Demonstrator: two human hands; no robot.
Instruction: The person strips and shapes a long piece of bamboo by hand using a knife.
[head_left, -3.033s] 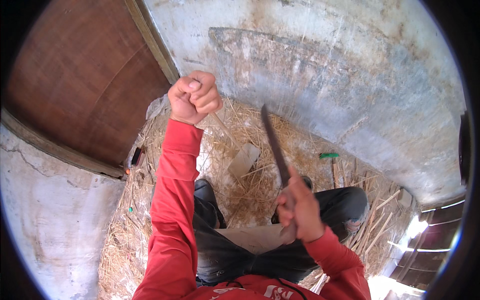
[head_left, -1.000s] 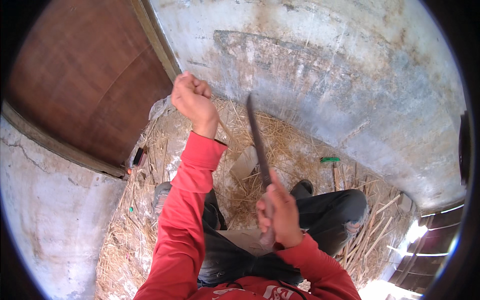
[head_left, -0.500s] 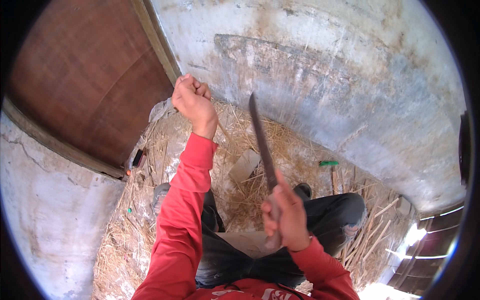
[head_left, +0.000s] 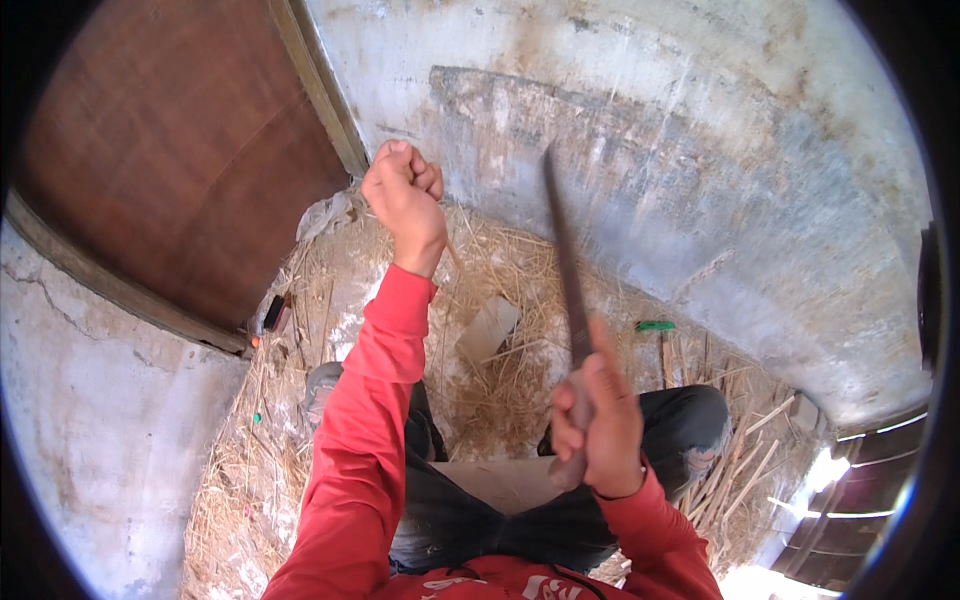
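Observation:
My right hand (head_left: pixel 605 420) is wrapped round the wooden handle (head_left: pixel 571 468) of a machete. Its long dark blade (head_left: pixel 567 260) points up and away, tilted a little left, and touches nothing. Ahead and to the left, my left hand (head_left: pixel 405 195) is raised in a closed grip near the wall. A thin wooden strip (head_left: pixel 454 258) shows beside that wrist and seems to run up behind the hand, which hides most of it. On the floor between my feet lies a pale flat block (head_left: pixel 488 330).
Straw and shavings (head_left: pixel 500 400) cover the floor. A stained wall (head_left: pixel 640 170) curves ahead and right, with a brown door panel (head_left: pixel 180 150) at left. Split sticks (head_left: pixel 735 480) lie by my right knee. A green object (head_left: pixel 655 326) rests near the wall, a dark one (head_left: pixel 274 313) by the door.
The machete and my right hand have moved right and slightly up, with the blade more upright. My left hand has shifted slightly right, the thin strip with it.

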